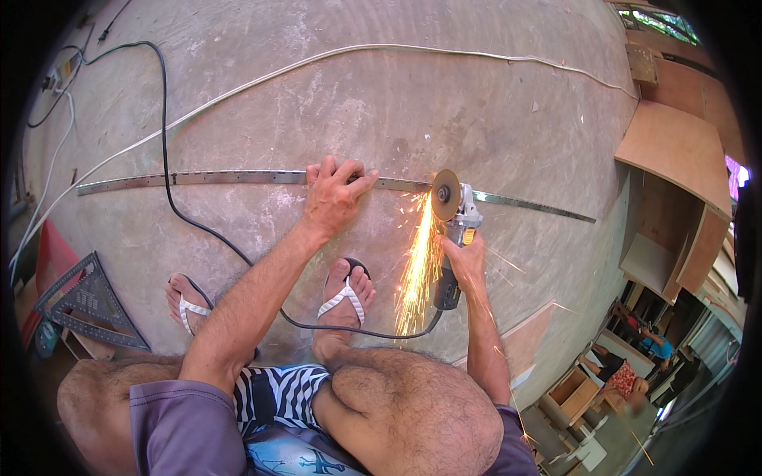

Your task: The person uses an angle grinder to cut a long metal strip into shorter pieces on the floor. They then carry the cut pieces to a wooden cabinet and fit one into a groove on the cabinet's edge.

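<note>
A long, thin metal strip with evenly spaced dark marks lies across the concrete floor. My left hand presses it down, fingers curled over it left of the cut spot. In my right hand is an angle grinder with a grey head and a yellow switch. Its brown disc meets the strip, and orange sparks stream down toward my right foot's side. The disc hides the exact contact point. Beyond the disc, the strip's right end stretches on along the floor.
The grinder's black cord loops over the strip's left part and past my sandalled feet. A white cable crosses farther off. A speed square lies at left. Wooden cabinets stand at right; another person is at lower right.
</note>
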Demonstrator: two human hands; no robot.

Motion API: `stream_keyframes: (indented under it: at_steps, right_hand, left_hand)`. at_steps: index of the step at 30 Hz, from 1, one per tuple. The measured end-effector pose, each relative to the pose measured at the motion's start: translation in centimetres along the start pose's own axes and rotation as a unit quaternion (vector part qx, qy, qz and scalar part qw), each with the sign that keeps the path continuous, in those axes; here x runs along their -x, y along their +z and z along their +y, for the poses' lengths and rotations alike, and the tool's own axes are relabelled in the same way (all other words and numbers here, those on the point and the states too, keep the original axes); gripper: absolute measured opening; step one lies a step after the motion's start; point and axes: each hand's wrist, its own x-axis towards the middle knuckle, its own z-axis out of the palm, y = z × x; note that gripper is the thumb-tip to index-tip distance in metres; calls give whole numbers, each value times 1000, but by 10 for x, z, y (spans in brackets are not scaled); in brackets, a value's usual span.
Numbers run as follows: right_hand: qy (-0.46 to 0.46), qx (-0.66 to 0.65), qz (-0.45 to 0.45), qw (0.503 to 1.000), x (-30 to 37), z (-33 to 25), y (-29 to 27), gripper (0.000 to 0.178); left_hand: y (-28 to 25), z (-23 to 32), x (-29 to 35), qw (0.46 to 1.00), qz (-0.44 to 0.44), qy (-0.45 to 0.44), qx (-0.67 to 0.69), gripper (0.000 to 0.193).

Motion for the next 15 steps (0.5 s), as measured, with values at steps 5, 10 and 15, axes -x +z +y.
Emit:
stream_keyframes:
  at_steps: [5,10,15]
  right_hand:
    - [68,-35,-25,997,4,-3,-1,43]
    - [69,-27,-20,997,7,-2,-1,42]
    - [16,-15,-18,1000,4,0,1,47]
  left_hand:
    - [0,0,0,1000,-1,1,-7,36]
    - [-1,0,0,1000,-2,-2,-1,38]
    - [-1,0,0,1000,-5,-3,3,39]
